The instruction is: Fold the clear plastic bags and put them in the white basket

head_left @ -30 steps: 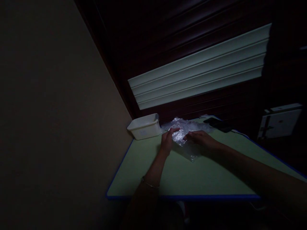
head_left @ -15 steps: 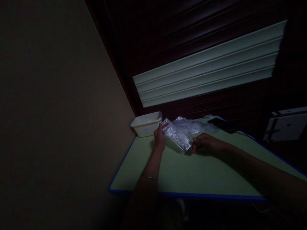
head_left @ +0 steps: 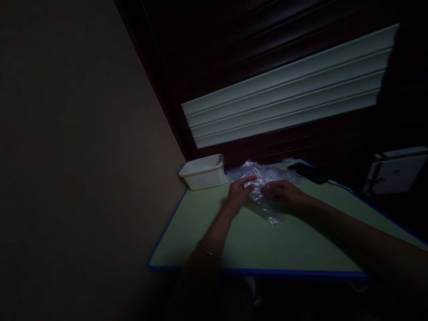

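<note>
A crinkled clear plastic bag (head_left: 267, 209) hangs between my hands above the light green table, its lower end dangling toward me. My left hand (head_left: 239, 192) pinches it from the left, with the index finger stretched along its upper part. My right hand (head_left: 281, 191) is closed on its right side, the fingertips partly hidden against the plastic. More crumpled clear plastic bags (head_left: 284, 174) lie just behind, and in the dim light their edges blend with the held one.
A white plastic tub (head_left: 204, 174) stands at the table's back left corner, by the wall. A dark flat object (head_left: 309, 172) lies at the back right. The table (head_left: 200, 240) has a blue edge. A white box (head_left: 394, 174) is beyond it on the right.
My left hand has moved right, close to my right hand. The bag, stretched out flat between them before, is now bunched at the top and hangs down.
</note>
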{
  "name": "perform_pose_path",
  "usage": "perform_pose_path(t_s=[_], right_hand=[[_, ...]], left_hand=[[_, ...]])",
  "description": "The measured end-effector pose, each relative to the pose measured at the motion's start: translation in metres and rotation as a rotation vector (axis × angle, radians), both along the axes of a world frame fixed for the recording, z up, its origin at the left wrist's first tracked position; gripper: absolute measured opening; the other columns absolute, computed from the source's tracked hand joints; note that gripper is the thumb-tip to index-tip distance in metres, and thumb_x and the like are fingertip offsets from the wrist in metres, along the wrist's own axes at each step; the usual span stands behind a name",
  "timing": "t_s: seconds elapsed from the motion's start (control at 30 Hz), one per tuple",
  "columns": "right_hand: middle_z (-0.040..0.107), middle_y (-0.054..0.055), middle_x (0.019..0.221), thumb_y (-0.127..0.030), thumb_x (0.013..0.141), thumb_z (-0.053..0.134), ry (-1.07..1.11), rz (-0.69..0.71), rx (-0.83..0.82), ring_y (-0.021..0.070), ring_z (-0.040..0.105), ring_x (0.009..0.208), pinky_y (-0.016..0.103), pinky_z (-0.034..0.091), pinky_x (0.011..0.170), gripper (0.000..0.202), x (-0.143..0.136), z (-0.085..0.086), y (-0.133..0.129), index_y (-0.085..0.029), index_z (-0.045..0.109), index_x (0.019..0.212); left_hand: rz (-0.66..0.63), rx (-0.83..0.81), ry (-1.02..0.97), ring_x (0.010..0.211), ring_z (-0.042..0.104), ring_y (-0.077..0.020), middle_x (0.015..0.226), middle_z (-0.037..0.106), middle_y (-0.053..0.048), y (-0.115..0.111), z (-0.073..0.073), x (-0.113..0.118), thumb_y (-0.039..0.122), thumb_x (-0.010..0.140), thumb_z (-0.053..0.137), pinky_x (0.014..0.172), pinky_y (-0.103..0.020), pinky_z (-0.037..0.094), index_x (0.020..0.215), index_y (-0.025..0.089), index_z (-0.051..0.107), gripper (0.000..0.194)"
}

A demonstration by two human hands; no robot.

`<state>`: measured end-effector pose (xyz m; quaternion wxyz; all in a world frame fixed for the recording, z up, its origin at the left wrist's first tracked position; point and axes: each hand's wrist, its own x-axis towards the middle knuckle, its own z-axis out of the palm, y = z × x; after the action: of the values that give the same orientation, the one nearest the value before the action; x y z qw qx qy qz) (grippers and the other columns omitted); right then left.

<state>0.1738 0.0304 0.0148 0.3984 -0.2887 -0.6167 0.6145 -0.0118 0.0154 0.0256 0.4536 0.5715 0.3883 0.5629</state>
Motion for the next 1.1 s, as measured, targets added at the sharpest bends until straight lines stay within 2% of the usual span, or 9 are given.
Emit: perform_pose_path(t_s=[0.2, 0.27, 0.33, 0.43, 0.5, 0.63, 0.7, 0.9, 1.1], right_hand=[[0.054, -0.002, 0.054, -0.045, 0.071, 0.075, 0.038, 0.039, -0.092, 0.0090, 0.043, 0.045, 0.025, 0.031, 0.047, 0.033, -0.003, 0.005, -0.010, -0.015, 0.063, 0.066], [0.054, -0.001, 0.053, -0.045, 0.071, 0.075, 0.035, 0.011, -0.089, 0.0090, 0.043, 0.045, 0.025, 0.031, 0.047, 0.033, -0.003, 0.005, -0.009, -0.015, 0.063, 0.065], [0.054, -0.001, 0.053, -0.045, 0.071, 0.075, 0.036, -0.027, -0.085, 0.0091, 0.043, 0.044, 0.025, 0.031, 0.046, 0.033, -0.003, 0.005, -0.008, -0.015, 0.062, 0.065], [0.056, 0.000, 0.056, -0.047, 0.073, 0.073, 0.056, -0.082, -0.045, 0.0104, 0.045, 0.047, 0.026, 0.033, 0.047, 0.033, -0.003, 0.005, -0.005, -0.016, 0.063, 0.066], [0.058, 0.001, 0.059, -0.048, 0.073, 0.072, 0.068, -0.122, -0.013, 0.0120, 0.047, 0.050, 0.027, 0.035, 0.049, 0.033, -0.002, 0.006, -0.003, -0.016, 0.063, 0.069], [0.057, 0.001, 0.059, -0.051, 0.073, 0.071, 0.037, -0.205, 0.079, 0.0132, 0.048, 0.052, 0.028, 0.037, 0.051, 0.036, 0.000, 0.007, 0.001, -0.016, 0.063, 0.070], [0.056, 0.001, 0.060, -0.052, 0.074, 0.069, 0.007, -0.214, 0.149, 0.0135, 0.048, 0.054, 0.028, 0.037, 0.052, 0.038, 0.001, 0.009, 0.002, -0.016, 0.063, 0.069], [0.058, 0.001, 0.062, -0.051, 0.075, 0.067, -0.062, -0.177, 0.274, 0.0134, 0.049, 0.057, 0.029, 0.038, 0.057, 0.036, 0.006, 0.013, 0.008, -0.015, 0.065, 0.068], [0.060, 0.000, 0.064, -0.042, 0.068, 0.073, -0.045, -0.137, 0.171, 0.0137, 0.052, 0.057, 0.030, 0.041, 0.059, 0.032, 0.010, 0.003, 0.020, -0.016, 0.070, 0.086]], left_hand=[[-0.037, 0.030, -0.011, 0.088, 0.061, -0.0182, 0.101, 0.070, -0.007, -0.003, 0.004, 0.001, 0.032, 0.067, 0.079, 0.082, -0.030, 0.045, 0.107, 0.018, 0.072, 0.043], [-0.066, 0.037, -0.071, 0.090, 0.061, -0.0179, 0.104, 0.070, -0.008, -0.004, 0.006, 0.002, 0.031, 0.067, 0.080, 0.085, -0.031, 0.045, 0.119, 0.021, 0.066, 0.055], [-0.070, 0.029, -0.169, 0.087, 0.062, -0.0164, 0.102, 0.069, -0.007, -0.004, 0.006, 0.002, 0.032, 0.068, 0.080, 0.085, -0.032, 0.045, 0.137, 0.025, 0.049, 0.076], [0.005, -0.038, -0.290, 0.081, 0.063, -0.0149, 0.096, 0.069, -0.006, -0.003, 0.005, 0.004, 0.034, 0.068, 0.081, 0.082, -0.031, 0.047, 0.147, 0.026, 0.031, 0.094], [0.030, -0.098, -0.288, 0.078, 0.063, -0.0148, 0.096, 0.069, -0.007, -0.001, 0.002, 0.006, 0.036, 0.066, 0.082, 0.078, -0.030, 0.048, 0.140, 0.020, 0.043, 0.085], [-0.039, -0.145, -0.134, 0.071, 0.061, -0.0143, 0.090, 0.070, -0.009, 0.000, -0.005, 0.010, 0.040, 0.062, 0.082, 0.069, -0.028, 0.048, 0.096, 0.011, 0.070, 0.047], [-0.022, -0.126, -0.065, 0.068, 0.059, -0.0133, 0.084, 0.070, -0.008, 0.000, -0.007, 0.011, 0.041, 0.062, 0.081, 0.066, -0.026, 0.046, 0.085, 0.011, 0.072, 0.038], [0.096, -0.095, 0.006, 0.055, 0.054, -0.0097, 0.074, 0.068, -0.006, 0.000, -0.006, 0.010, 0.039, 0.063, 0.079, 0.056, -0.024, 0.042, 0.080, 0.012, 0.073, 0.032], [0.113, -0.090, 0.011, 0.050, 0.052, -0.0095, 0.065, 0.065, -0.003, 0.003, -0.007, 0.007, 0.042, 0.059, 0.080, 0.052, -0.025, 0.042, 0.074, 0.011, 0.071, 0.035]])
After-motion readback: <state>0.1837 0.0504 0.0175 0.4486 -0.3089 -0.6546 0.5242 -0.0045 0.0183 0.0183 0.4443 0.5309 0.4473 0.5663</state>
